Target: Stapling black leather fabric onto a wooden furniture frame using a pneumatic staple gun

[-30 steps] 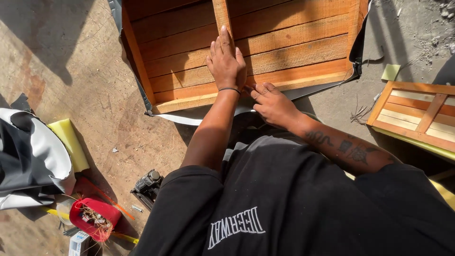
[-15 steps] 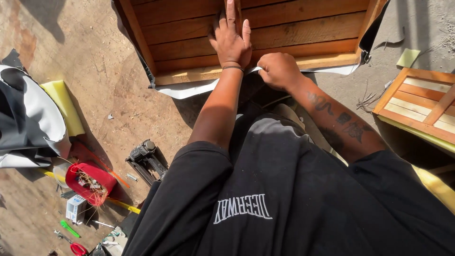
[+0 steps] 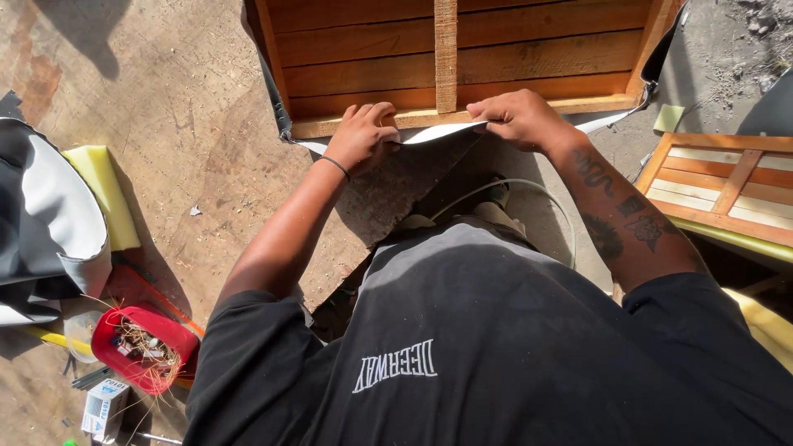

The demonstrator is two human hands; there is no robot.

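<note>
Nearest, a black T-shirt (image 3: 496, 347) with pale lettering fills the lower frame, bare arms reaching forward out of its sleeves. Low at left, on the concrete floor (image 3: 182, 107): a red tub (image 3: 144, 347) of small hardware, a little white carton (image 3: 103, 406) just beside it, a yellow foam block (image 3: 103, 194) and a grey-and-white upholstered cushion (image 3: 45, 223) lying against that foam. Further out, left hand (image 3: 361, 136), dark band at the wrist, curled over the near edge of the white sheet (image 3: 438, 134), fingers (image 3: 380, 111) bent down and pinching the material against the near rail. Right hand (image 3: 520, 118), tattooed forearm behind it, likewise closed on the same sheet edge, fingers folded tight over the fold, thumb tucked beneath. Sheet edge pulled up between both hands, just beside the centre slat (image 3: 446, 54). Beyond the hands, the slatted wooden frame (image 3: 529, 37) lying flat on the floor, horizontal boards crossed by that one upright slat, dark and white covering showing along its left and right edges. Off to the right, well apart, a second smaller wooden frame (image 3: 727, 186) resting on yellow foam. Strong sun, hard shadows on the floor.
</note>
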